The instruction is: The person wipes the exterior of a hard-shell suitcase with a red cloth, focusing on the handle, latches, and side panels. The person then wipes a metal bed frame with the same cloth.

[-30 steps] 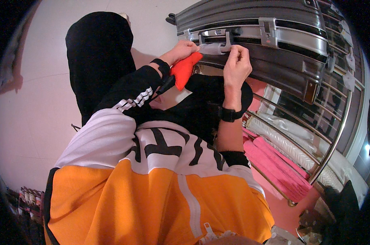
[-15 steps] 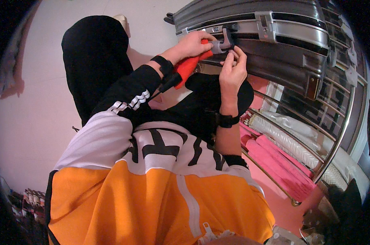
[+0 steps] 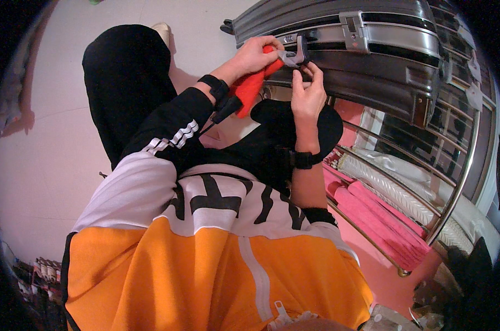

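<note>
My left hand (image 3: 256, 55) is closed on a red cloth-like piece (image 3: 249, 91) that hangs down toward my lap. A translucent grey strip (image 3: 288, 57) runs from my left fingertips to the grey pull-out handle (image 3: 301, 49) on the side of a dark grey suitcase (image 3: 365, 74). My right hand (image 3: 308, 96) is raised just below that handle, thumb and fingers apart, with nothing visible in it. Whether a right fingertip touches the handle's lower end I cannot tell.
The suitcase, with metal latches (image 3: 353, 32), lies on a metal-tube rack (image 3: 454, 207). Rolled pink fabric (image 3: 379, 220) and white quilted rolls (image 3: 393, 179) sit on a lower level. My black-clad knee (image 3: 128, 71) is at the left, over pale floor (image 3: 51, 149).
Both hands have shifted slightly up and left in view. My right fingers have parted and come a little away from the strip and handle. The red piece stays in my left hand.
</note>
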A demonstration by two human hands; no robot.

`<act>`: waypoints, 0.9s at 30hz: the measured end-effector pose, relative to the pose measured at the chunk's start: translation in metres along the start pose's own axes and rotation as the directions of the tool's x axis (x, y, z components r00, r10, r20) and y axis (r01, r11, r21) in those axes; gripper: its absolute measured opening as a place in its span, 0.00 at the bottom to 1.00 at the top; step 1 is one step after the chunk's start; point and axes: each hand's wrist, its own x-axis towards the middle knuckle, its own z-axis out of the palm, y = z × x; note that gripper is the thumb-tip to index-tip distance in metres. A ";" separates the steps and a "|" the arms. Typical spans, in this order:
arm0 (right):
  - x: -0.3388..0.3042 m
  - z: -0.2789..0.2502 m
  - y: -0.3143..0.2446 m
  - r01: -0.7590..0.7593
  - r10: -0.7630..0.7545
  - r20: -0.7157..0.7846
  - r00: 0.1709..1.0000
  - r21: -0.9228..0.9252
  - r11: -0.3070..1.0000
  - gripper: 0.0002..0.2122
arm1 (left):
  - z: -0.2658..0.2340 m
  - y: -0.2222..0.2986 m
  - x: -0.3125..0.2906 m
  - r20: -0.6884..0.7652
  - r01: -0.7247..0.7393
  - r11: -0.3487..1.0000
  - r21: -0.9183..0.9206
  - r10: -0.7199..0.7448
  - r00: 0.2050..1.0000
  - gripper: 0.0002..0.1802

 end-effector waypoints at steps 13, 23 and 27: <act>0.005 0.008 0.001 -0.117 0.052 0.163 0.985 0.418 0.901 0.23 | -0.005 0.001 -0.001 0.129 0.134 0.991 0.007 -0.134 0.983 0.14; 0.011 0.009 -0.008 -0.246 0.103 0.262 0.960 0.602 0.760 0.23 | -0.006 0.010 -0.005 0.131 0.171 0.977 -0.130 -0.154 0.979 0.16; 0.005 0.007 -0.015 -0.058 0.046 0.042 0.998 0.360 0.931 0.23 | -0.006 0.008 -0.003 0.093 0.083 0.993 -0.079 -0.076 0.993 0.16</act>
